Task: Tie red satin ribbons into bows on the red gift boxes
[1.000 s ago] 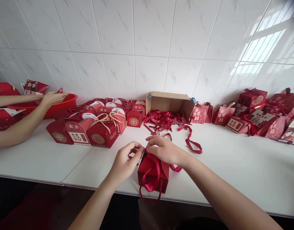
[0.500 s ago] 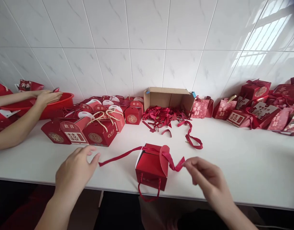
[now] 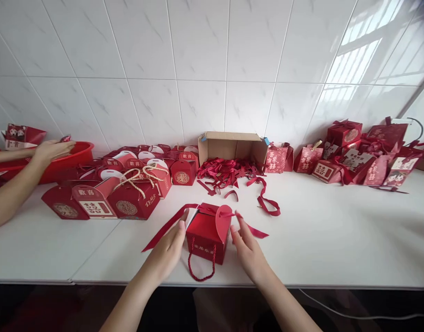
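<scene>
A small red gift box (image 3: 208, 228) stands near the table's front edge, with a twisted red cord handle (image 3: 202, 279) hanging down its front. Red ribbon passes through its rounded top flaps; one tail (image 3: 156, 240) lies out to the left, the other (image 3: 258, 232) to the right. My left hand (image 3: 168, 251) holds the box's left side, its fingers partly hidden behind the pale flap edge. Against the right side, by the rounded flap, my right hand (image 3: 248, 249) has its thumb and fingers. Between them my hands clasp the box.
Behind stand several red boxes (image 3: 129, 200) at left and a cardboard box (image 3: 232, 138) spilling red ribbons (image 3: 229, 171). Finished-looking red boxes and bags (image 3: 357, 161) are piled at right. A co-worker's arms (image 3: 42, 159) reach over a red basin (image 3: 82, 152) at far left.
My hands have moved inward from the ribbon ends to the box's two sides. My right hand has let go of the ribbon tail. The view has shifted slightly right.
</scene>
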A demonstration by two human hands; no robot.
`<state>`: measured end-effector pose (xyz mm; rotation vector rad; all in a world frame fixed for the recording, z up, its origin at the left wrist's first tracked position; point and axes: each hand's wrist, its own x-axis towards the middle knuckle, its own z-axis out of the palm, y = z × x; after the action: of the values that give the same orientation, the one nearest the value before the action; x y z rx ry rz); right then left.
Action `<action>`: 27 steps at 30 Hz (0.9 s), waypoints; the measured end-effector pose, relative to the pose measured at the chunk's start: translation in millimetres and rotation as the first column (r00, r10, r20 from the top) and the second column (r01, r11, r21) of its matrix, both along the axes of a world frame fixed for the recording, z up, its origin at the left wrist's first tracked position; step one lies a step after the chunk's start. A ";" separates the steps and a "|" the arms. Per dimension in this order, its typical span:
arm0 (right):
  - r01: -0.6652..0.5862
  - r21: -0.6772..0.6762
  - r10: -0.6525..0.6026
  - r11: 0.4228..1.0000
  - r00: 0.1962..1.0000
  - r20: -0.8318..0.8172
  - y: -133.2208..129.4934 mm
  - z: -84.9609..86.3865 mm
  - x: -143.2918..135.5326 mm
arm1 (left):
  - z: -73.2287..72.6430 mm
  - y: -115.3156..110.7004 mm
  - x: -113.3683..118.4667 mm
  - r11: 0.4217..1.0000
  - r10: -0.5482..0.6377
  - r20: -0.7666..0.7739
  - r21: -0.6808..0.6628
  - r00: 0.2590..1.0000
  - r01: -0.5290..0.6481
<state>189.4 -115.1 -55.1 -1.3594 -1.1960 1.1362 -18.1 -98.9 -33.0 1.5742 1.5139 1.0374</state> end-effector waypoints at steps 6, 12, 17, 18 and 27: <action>0.177 0.213 -0.029 0.961 0.829 -0.559 11.7 1.8 -0.5 | 9.6 24.0 11.9 0.999 -0.022 0.501 0.045 0.865 -0.001; 0.119 0.290 0.109 0.950 0.743 -0.661 12.3 21.4 0.1 | 25.9 37.9 11.2 0.985 -0.121 0.790 0.022 0.601 0.169; 0.182 0.226 0.020 0.957 0.735 -0.678 13.1 21.6 4.2 | 32.1 35.2 12.1 0.995 0.030 0.903 -0.066 0.428 0.069; 0.197 0.191 -0.004 0.962 0.708 -0.706 13.1 20.5 5.2 | 32.1 32.2 13.3 0.992 0.067 0.926 -0.101 0.372 0.072; 0.175 -0.026 -0.098 0.984 0.417 -0.904 11.4 19.2 9.3 | 23.6 -2.4 17.7 0.950 0.289 0.933 -0.308 0.213 0.061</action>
<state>198.7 -103.6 -35.8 -0.5352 -0.2808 1.3958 -0.4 -101.3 -9.3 0.2758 0.7368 1.4097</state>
